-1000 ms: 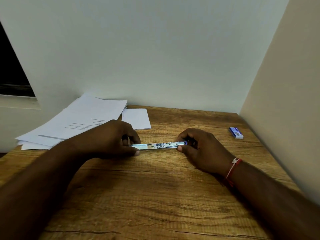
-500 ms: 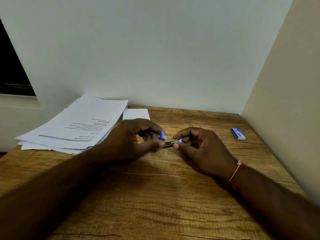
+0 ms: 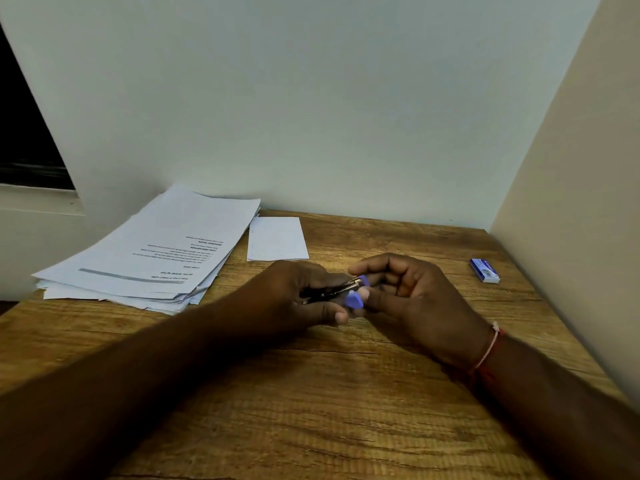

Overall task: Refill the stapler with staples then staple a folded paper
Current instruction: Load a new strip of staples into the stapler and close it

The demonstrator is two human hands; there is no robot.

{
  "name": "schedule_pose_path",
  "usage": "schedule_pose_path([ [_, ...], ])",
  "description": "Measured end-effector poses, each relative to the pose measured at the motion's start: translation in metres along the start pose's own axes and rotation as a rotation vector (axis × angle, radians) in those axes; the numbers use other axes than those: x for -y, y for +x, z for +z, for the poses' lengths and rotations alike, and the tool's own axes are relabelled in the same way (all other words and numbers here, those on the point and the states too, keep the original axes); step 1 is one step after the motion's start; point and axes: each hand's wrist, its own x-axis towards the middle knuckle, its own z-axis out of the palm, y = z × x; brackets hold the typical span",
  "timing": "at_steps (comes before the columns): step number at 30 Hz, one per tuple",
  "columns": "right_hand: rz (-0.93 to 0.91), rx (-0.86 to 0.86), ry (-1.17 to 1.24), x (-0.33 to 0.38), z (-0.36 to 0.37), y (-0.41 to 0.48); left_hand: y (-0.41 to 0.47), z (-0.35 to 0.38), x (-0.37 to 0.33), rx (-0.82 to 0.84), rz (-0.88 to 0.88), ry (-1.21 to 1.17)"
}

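Wooden counter [image 3: 346, 410] with heavy grain, set in a corner between a pale wall [image 3: 311, 98] and a beige side panel [image 3: 571, 168]. A dark window [image 3: 20, 133] is cut off at the left edge.

A stack of printed sheets [image 3: 156, 251] lies at the far left of the counter. Its text is upside down to the viewer and too small to read with confidence. A folded paper [image 3: 277, 239], blank, lies flat just beside the stack, near the wall. A small blue-and-white staple box [image 3: 485, 270] lies at the far right, well apart from the hands; its label cannot be read.

The stapler [image 3: 341, 289] sits between both hands over the middle of the counter. The left hand [image 3: 301, 299] has its grip curled round the metal body, and the right hand [image 3: 408, 299] has its grip pinching the purple end. Fingers and blur hide most of the stapler, and whether it touches the wood cannot be told. A red thread [image 3: 488, 351] circles the right wrist.
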Motion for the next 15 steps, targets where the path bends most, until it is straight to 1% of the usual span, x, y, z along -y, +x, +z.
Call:
schedule_pose_path([
  [2,0.049,0.055,0.095,0.007,-0.001,-0.003,-0.002,-0.001,0.000,-0.046,-0.028,-0.006],
  [3,0.049,0.068,0.077,0.009,0.000,-0.005,-0.002,-0.001,0.000,-0.069,-0.036,-0.016],
  [5,0.023,0.037,-0.109,0.008,0.003,-0.006,-0.003,-0.001,-0.001,-0.091,-0.058,-0.030],
  [7,-0.021,-0.036,-0.318,0.003,0.006,-0.005,-0.003,0.002,-0.002,-0.117,-0.069,-0.001],
  [8,-0.042,-0.064,-0.375,0.000,0.006,-0.004,-0.002,0.004,-0.001,-0.130,-0.069,0.023],
  [10,-0.054,-0.095,-0.409,-0.002,0.007,-0.004,-0.001,0.006,-0.002,-0.150,-0.062,0.080],
  [15,-0.083,-0.104,-0.417,0.000,0.010,-0.006,-0.001,0.007,-0.005,-0.156,-0.011,0.175],
])
